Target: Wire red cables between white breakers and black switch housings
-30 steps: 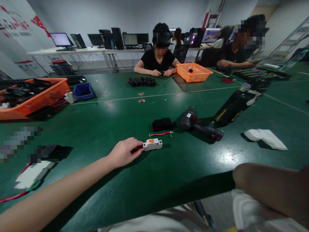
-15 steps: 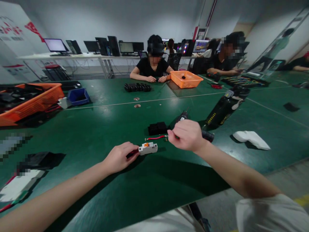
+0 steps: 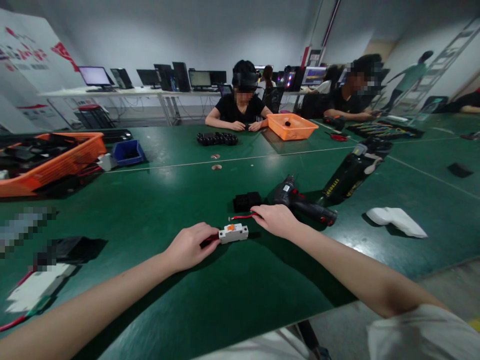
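My left hand (image 3: 193, 246) is closed at the left end of a small white circuit breaker (image 3: 233, 233) with an orange switch, which lies on the green table. A dark red piece, perhaps a wire, shows between those fingers and the breaker. Just behind the breaker is a short red wire (image 3: 242, 217) with a metal lug at its left end. My right hand (image 3: 276, 220) has its fingertips closed over the wire's right end, hiding that end. A black block (image 3: 246, 201) lies beyond the wire, and a cordless drill (image 3: 300, 202) rests behind my right hand.
A black bottle-like cylinder (image 3: 354, 172) and a white folded item (image 3: 396, 221) are on the right. Leftward sit an orange basket (image 3: 84, 155), a blue bin (image 3: 128, 152) and a white wired unit (image 3: 41, 285). Across the table, a person (image 3: 242, 107) sits beside another orange basket (image 3: 292, 131).
My right hand has come down and left from above the table onto the red wire, uncovering the drill. The left hand stays at the breaker. The whole view has shifted slightly.
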{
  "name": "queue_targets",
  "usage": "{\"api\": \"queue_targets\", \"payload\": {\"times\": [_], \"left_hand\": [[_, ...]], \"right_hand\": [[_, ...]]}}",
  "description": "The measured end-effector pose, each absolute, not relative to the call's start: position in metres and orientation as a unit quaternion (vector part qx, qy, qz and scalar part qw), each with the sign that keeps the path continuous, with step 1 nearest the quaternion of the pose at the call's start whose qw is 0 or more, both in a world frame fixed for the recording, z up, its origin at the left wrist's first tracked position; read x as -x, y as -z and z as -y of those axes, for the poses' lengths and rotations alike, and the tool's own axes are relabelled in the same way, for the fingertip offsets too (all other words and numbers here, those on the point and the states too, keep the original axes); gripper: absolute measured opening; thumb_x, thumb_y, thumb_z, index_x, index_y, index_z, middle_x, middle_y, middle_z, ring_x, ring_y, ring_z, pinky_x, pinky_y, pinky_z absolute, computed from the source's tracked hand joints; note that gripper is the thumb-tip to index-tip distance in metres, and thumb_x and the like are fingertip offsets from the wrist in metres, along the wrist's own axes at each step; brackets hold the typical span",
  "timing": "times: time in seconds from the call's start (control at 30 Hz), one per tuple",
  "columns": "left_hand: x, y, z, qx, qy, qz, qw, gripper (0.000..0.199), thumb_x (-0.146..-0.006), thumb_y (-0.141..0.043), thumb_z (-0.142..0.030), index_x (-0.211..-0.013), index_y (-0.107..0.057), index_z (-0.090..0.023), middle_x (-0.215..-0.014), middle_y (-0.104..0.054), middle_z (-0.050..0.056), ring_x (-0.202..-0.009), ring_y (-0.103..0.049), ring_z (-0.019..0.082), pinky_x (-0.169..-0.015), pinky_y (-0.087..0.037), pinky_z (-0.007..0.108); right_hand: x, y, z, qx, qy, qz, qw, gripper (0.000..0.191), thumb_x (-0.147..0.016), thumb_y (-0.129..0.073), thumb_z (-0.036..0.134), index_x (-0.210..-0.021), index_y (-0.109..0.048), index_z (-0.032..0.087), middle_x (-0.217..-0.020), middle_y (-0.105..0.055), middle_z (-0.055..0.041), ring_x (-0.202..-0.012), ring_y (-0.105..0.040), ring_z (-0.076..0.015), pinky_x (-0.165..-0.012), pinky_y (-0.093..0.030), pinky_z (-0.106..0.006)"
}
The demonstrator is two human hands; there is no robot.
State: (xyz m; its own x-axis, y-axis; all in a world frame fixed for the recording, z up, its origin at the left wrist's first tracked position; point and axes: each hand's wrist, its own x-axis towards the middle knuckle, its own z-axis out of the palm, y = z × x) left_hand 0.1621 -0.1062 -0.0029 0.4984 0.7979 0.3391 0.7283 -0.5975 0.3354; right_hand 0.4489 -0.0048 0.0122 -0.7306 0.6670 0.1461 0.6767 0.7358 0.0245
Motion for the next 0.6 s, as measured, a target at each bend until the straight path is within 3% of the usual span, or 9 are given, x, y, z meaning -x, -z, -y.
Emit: {"api": "queue_targets", "payload": {"times": [0.33,0.5,0.6], "left_hand": [[-0.151,-0.001,0.109,-0.854,-0.224,-0.462,0.086,0.021,-0.094,-0.054,-0.028,-0.108,-0.066,-0.019,-0.094,-0.071,0.006,-0.083,-0.065,0.016,-0.073,-0.053,0.027],[-0.130,0.000,0.103,-0.828,-0.229,-0.500,0.113,0.022,-0.094,-0.054,-0.031,-0.109,-0.067,-0.021,-0.100,-0.071,0.005,-0.087,-0.067,0.015,-0.078,-0.054,0.027],[-0.122,0.000,0.098,-0.821,-0.233,-0.509,0.111,0.023,-0.094,-0.054,-0.033,-0.108,-0.067,-0.020,-0.100,-0.071,0.005,-0.087,-0.067,0.015,-0.078,-0.054,0.027]], "right_hand": [[-0.445,-0.011,0.006,0.322,0.075,0.941,0.076,0.025,-0.101,-0.048,0.025,-0.106,-0.072,0.017,-0.092,-0.067,-0.0085,-0.078,-0.066,-0.0195,-0.067,-0.045,-0.029],[-0.449,-0.015,0.001,0.281,0.065,0.944,0.157,0.015,-0.096,-0.055,0.020,-0.094,-0.069,0.015,-0.107,-0.064,-0.0119,-0.092,-0.062,-0.0219,-0.081,-0.050,-0.036],[-0.451,-0.018,0.001,0.259,0.035,0.949,0.178,0.012,-0.094,-0.055,0.017,-0.095,-0.067,0.014,-0.106,-0.067,-0.0112,-0.095,-0.062,-0.0221,-0.085,-0.051,-0.036]]}}
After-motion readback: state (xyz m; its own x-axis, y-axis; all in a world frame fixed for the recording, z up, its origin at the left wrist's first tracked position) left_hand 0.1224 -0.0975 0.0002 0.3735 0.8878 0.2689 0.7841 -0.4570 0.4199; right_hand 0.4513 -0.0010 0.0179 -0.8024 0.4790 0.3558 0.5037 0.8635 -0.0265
